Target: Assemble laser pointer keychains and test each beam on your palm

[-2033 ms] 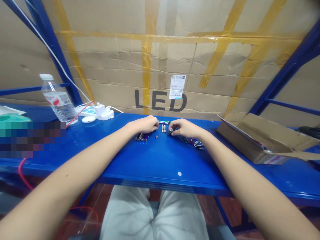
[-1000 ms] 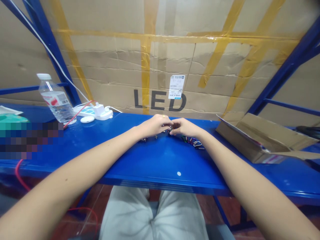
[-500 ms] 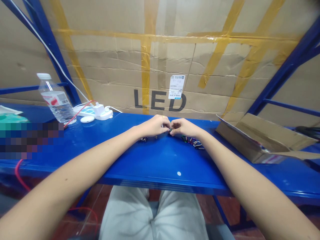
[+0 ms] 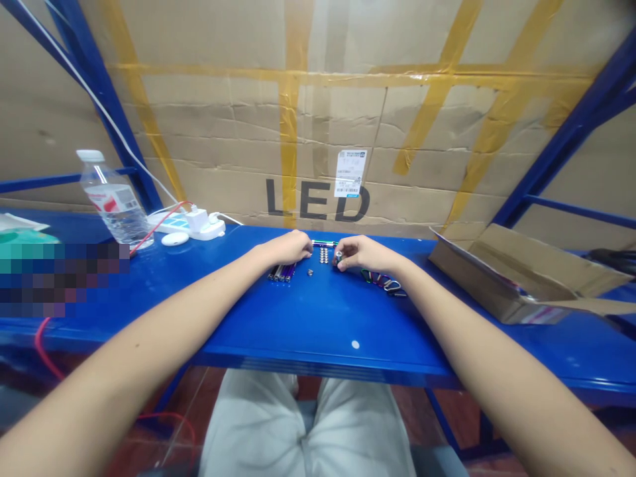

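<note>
1. your right hand (image 4: 366, 255) pinches a small dark metal cylinder (image 4: 338, 258) in its fingertips, over the glossy blue steel shelf (image 4: 318, 324).
2. your left hand (image 4: 285, 247) lies curled, palm down; cannot tell if it grips anything.
3. slim shiny metal tubes (image 4: 281, 272) lie just beside it; small silver discs (image 4: 324, 255) sit between your hands.

Left hand (image 4: 283, 248) relaxed, right hand (image 4: 360, 254) pinching

Big dark letters "LED" (image 4: 318, 201) printed on cardboard (image 4: 318, 126), low on sheet, just above desk. White sticker (image 4: 350, 173) sits over top of letter D; it carries barcode and lines of small print, too small to read. Bottle (image 4: 112, 197) has red-and-white label (image 4: 114, 202), its print also unreadable.
</note>
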